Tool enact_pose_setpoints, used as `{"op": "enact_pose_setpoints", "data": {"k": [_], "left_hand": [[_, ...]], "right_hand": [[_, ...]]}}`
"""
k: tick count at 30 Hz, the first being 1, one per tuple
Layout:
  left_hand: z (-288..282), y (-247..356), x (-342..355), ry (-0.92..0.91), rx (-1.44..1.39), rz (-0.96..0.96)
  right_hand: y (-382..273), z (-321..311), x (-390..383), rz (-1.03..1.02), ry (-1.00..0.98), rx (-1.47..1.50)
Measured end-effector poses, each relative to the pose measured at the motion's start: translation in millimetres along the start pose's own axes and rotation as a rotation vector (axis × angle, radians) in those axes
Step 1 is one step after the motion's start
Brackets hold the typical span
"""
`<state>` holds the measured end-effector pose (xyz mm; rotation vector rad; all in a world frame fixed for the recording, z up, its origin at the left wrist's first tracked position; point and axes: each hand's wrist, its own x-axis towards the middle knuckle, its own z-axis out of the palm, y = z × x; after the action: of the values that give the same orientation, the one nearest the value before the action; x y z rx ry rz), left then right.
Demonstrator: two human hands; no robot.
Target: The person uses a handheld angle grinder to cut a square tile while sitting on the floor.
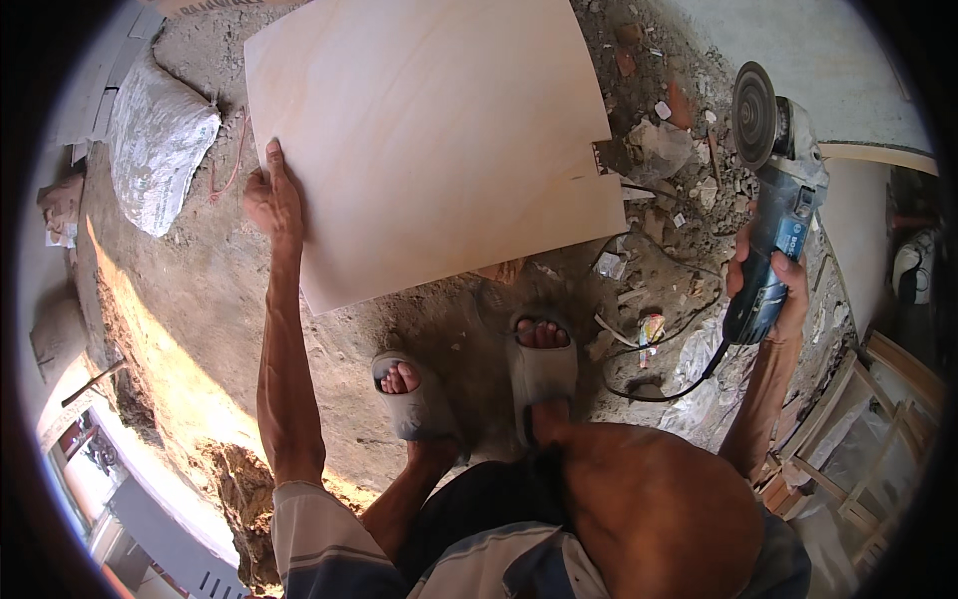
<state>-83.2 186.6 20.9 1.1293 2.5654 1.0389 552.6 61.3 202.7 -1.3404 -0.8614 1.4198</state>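
One sack (pixel 163 150), inside hidden, tile (pixel 429 150), held grinder (pixel 783 215)

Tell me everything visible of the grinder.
The grinder has a blue-and-black, plastic-looking body, a silvery head and a round dark disc. A black cable leaves its near end. The right hand grips the body, disc end pointing away, right of the tile and apart from it. Whether the disc spins is unclear.

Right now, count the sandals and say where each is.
2: left sandal on the left foot; right sandal on the right foot; both on the tile's near side.
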Motion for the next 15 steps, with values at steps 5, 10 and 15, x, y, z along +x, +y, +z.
{"op": "enact_pose_setpoints", "data": {"k": [5,10,15], "left_hand": [[43,37,38,-0.172,0.073,0.025],[86,49,70,-0.177,0.15,0.143],[87,51,93,-0.255,0.062,0.081]], "right_hand": [[-3,-1,-14,0.03,-0.019,0.004],[1,-7,-43,0.099,-0.02,0.056],[-4,-16,-58,0.186,-0.013,0.084]]}}
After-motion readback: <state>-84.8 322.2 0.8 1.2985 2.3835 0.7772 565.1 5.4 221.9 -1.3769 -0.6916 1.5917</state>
